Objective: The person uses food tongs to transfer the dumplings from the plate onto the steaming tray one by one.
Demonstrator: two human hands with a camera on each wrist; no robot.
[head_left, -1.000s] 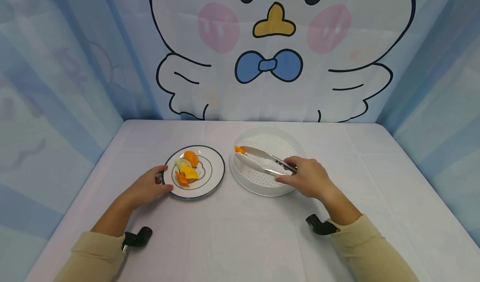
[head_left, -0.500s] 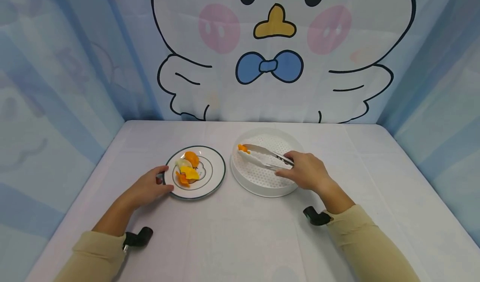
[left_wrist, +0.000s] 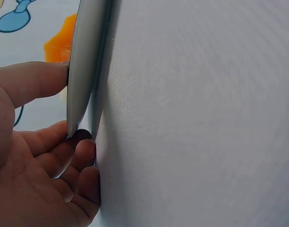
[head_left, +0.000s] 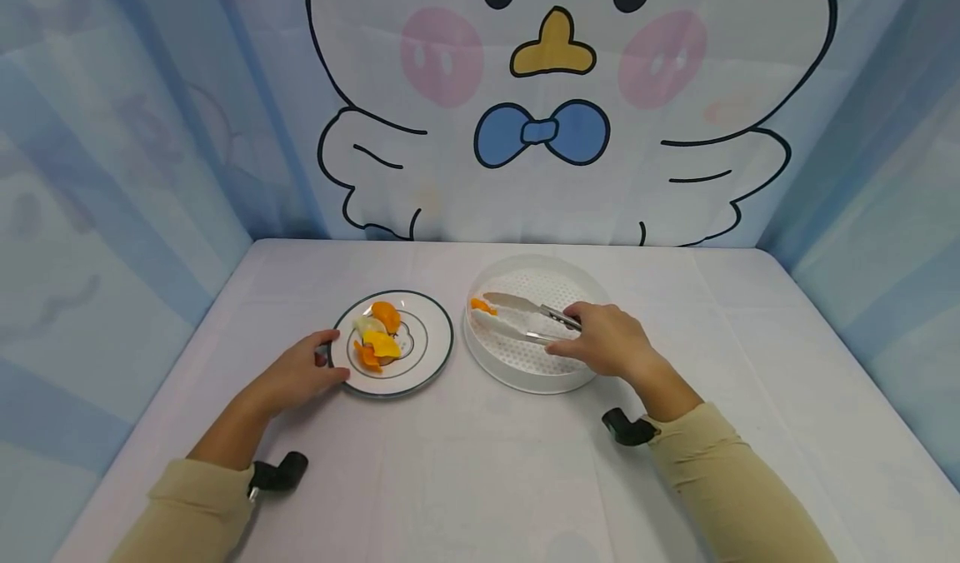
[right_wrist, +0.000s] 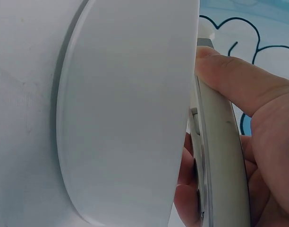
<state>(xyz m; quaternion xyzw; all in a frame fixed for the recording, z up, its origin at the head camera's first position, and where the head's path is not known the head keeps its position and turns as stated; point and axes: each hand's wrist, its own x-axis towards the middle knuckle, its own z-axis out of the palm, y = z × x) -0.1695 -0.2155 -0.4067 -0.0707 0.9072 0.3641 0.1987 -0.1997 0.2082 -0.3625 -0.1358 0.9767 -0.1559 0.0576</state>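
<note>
In the head view, my left hand (head_left: 296,373) holds the left rim of a round white plate (head_left: 431,342) with a dark edge. Its thumb lies over the rim and the fingers are underneath, as the left wrist view shows. Several soft-looking pieces, orange, yellow (head_left: 382,346) and pale, are grouped on the plate. My right hand (head_left: 611,341) grips a pair of metal tongs (head_left: 517,302) above a white round tray (head_left: 525,380) with a perforated bottom. Between the spread tong tips is a small orange piece (head_left: 482,306); whether they touch it cannot be told.
A white cloth covers the table (head_left: 480,480). The tray's high side wall (right_wrist: 130,109) stands close to the right hand in the right wrist view. Behind the table hangs a printed curtain (head_left: 540,188), with blue curtains on both sides.
My right hand has shifted slightly left and away from me. The tong tips moved over the tray, dipped lower and look wider apart around the orange piece. My left hand stays on the plate.
</note>
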